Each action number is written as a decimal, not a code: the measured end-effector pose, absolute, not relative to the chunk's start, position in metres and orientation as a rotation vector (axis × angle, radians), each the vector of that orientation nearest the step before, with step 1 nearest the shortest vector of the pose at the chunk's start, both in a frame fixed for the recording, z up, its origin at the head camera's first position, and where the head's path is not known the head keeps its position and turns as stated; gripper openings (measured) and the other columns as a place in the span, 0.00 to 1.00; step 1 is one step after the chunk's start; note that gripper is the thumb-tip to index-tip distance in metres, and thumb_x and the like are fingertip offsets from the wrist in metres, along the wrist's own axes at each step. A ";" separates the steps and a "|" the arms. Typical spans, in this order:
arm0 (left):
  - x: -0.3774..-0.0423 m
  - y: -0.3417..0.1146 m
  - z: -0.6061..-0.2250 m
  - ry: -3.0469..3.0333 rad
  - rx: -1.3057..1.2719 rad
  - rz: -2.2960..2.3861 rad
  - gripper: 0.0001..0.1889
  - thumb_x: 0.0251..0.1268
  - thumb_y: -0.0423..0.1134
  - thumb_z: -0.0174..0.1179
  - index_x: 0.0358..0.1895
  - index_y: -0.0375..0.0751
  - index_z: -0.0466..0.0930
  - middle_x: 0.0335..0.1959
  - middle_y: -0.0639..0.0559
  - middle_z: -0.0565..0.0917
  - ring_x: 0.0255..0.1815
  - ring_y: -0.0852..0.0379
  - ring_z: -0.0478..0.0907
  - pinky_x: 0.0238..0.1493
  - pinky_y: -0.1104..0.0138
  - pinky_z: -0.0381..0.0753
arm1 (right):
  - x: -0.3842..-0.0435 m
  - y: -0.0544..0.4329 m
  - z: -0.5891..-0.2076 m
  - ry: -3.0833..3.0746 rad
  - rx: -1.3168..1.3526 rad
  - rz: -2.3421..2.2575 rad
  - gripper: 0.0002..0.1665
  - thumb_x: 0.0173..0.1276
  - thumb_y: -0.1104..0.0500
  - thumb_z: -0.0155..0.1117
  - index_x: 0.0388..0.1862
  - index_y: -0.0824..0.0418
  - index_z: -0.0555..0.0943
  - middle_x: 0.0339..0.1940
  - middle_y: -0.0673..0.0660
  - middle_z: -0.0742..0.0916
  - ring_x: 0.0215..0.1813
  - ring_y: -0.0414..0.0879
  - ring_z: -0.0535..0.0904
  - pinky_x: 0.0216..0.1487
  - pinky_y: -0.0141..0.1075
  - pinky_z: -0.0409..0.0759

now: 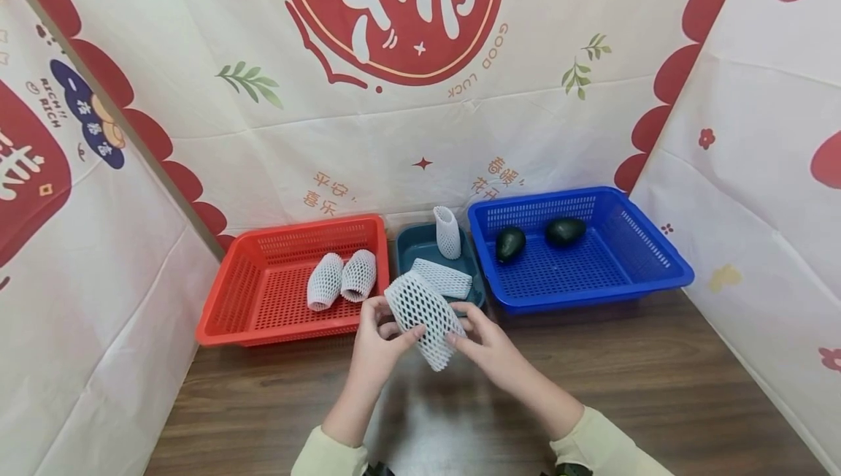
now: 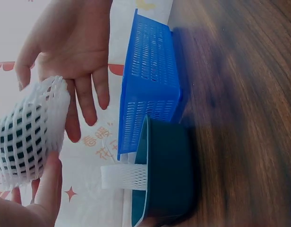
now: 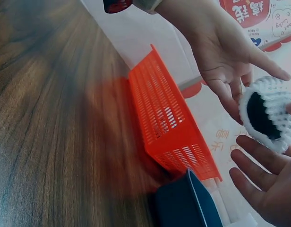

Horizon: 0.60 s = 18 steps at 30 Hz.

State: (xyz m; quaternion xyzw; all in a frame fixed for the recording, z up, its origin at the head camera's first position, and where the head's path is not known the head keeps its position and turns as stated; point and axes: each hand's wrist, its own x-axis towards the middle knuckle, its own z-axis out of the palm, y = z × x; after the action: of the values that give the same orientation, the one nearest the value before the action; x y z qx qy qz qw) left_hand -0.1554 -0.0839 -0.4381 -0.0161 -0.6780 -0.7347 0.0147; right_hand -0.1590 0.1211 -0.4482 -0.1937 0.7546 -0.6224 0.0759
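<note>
Both hands hold a white foam net (image 1: 423, 315) with a dark green avocado (image 3: 261, 115) inside, above the table's near part. My left hand (image 1: 379, 341) grips its left side, thumb in front and fingers behind. At the lower right side, my right hand (image 1: 486, 344) pinches the net between thumb and index finger; its other fingers are stretched out in the left wrist view. Dark skin shows through the mesh there, and at the net's open end in the right wrist view.
A red basket (image 1: 226, 293) at left holds two netted pieces (image 1: 325, 282). The teal tray (image 1: 410, 239) between the baskets has an upright foam net (image 1: 447, 233) and a flat one (image 1: 447, 279). Two bare avocados (image 1: 565, 231) lie in the blue basket (image 1: 585, 297) at right. Printed cloth walls surround the table.
</note>
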 end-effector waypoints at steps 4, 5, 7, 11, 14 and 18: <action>-0.154 -0.083 -0.438 -2.145 -0.073 -2.284 0.30 0.57 0.35 0.71 0.56 0.35 0.61 0.48 0.39 0.73 0.42 0.50 0.81 0.40 0.64 0.84 | -0.160 0.120 -0.449 2.198 -0.599 -1.926 0.22 0.79 0.57 0.47 0.64 0.70 0.68 0.48 0.64 0.84 0.48 0.46 0.80 0.50 0.35 0.78; -0.154 -0.082 -0.438 -2.151 -0.080 -2.285 0.30 0.57 0.36 0.71 0.56 0.35 0.61 0.48 0.40 0.73 0.42 0.50 0.81 0.40 0.64 0.84 | -0.160 0.120 -0.449 2.199 -0.593 -1.937 0.22 0.80 0.57 0.46 0.64 0.71 0.69 0.48 0.64 0.84 0.48 0.45 0.80 0.50 0.35 0.78; -0.153 -0.082 -0.437 -2.154 -0.093 -2.288 0.29 0.58 0.36 0.71 0.56 0.35 0.62 0.48 0.40 0.73 0.42 0.51 0.81 0.40 0.64 0.84 | -0.160 0.120 -0.450 2.229 -0.567 -1.946 0.22 0.80 0.56 0.46 0.61 0.70 0.72 0.48 0.61 0.84 0.48 0.44 0.80 0.50 0.34 0.77; -0.153 -0.082 -0.437 -2.149 -0.090 -2.304 0.28 0.59 0.36 0.70 0.56 0.36 0.63 0.50 0.40 0.73 0.43 0.50 0.81 0.42 0.64 0.83 | -0.161 0.119 -0.450 2.287 -0.520 -1.960 0.20 0.79 0.56 0.47 0.58 0.69 0.75 0.46 0.60 0.84 0.48 0.45 0.78 0.51 0.34 0.76; -0.152 -0.084 -0.437 -2.126 -0.078 -2.328 0.27 0.60 0.35 0.68 0.57 0.34 0.63 0.52 0.38 0.73 0.47 0.48 0.81 0.45 0.63 0.82 | -0.162 0.118 -0.450 2.276 -0.475 -1.968 0.20 0.79 0.56 0.49 0.59 0.68 0.74 0.48 0.61 0.84 0.49 0.47 0.79 0.50 0.34 0.76; -0.152 -0.086 -0.436 -2.124 -0.058 -2.306 0.25 0.64 0.37 0.66 0.59 0.33 0.65 0.57 0.37 0.75 0.54 0.46 0.79 0.51 0.63 0.80 | -0.163 0.113 -0.448 2.244 -0.362 -2.001 0.22 0.74 0.55 0.57 0.61 0.65 0.70 0.48 0.62 0.85 0.46 0.48 0.82 0.46 0.34 0.79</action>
State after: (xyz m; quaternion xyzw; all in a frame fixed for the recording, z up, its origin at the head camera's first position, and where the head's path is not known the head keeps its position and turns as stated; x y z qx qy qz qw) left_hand -0.1523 -0.0856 -0.4363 -0.0185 -0.6774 -0.7354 0.0027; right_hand -0.1627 0.1130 -0.4478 -0.1193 0.7398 -0.6597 0.0564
